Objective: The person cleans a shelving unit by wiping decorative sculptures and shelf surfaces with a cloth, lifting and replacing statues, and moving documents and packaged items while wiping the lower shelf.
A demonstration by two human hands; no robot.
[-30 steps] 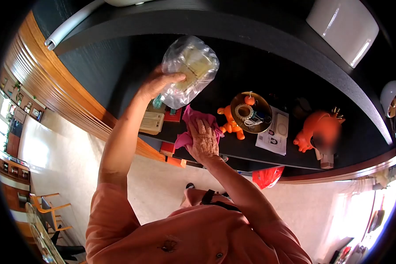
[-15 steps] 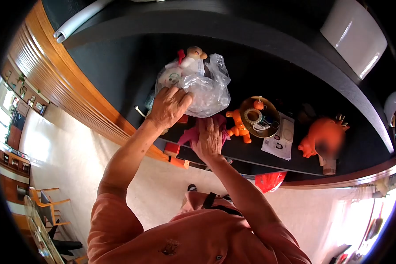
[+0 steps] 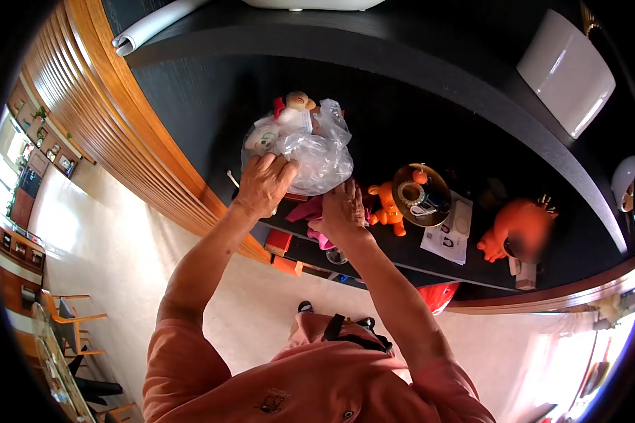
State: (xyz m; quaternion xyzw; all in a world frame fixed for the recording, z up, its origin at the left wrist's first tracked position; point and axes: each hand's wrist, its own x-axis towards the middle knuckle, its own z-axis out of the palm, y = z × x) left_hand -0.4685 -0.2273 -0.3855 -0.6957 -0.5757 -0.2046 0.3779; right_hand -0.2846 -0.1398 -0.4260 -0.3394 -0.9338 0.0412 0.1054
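A clear plastic bag (image 3: 317,163) with small figurines in it sits on the black shelf; a bird-like figurine (image 3: 300,101) pokes out of its top. My left hand (image 3: 264,185) has its fingers curled on the bag's near left side. Just right of it, my right hand (image 3: 343,211) is closed around a magenta cloth (image 3: 308,210), its fingertips close to the bag's lower edge. Part of the cloth hangs over the shelf's front edge. An orange bear figure (image 3: 386,209) with a round gold tray (image 3: 430,220) stands right beside my right hand.
On the tray lie a beaded bracelet (image 3: 410,192) and small trinkets. Printed papers (image 3: 444,243) and an orange figure (image 3: 518,229) are farther right. An upper shelf (image 3: 374,49) with a white pot (image 3: 566,74) overhangs. Red boxes (image 3: 278,242) show below the front edge.
My right hand has gone from lying flat on the cloth to bunching it, fingers now nearer the bag. My left hand stays on the bag. The whole view has shifted slightly.
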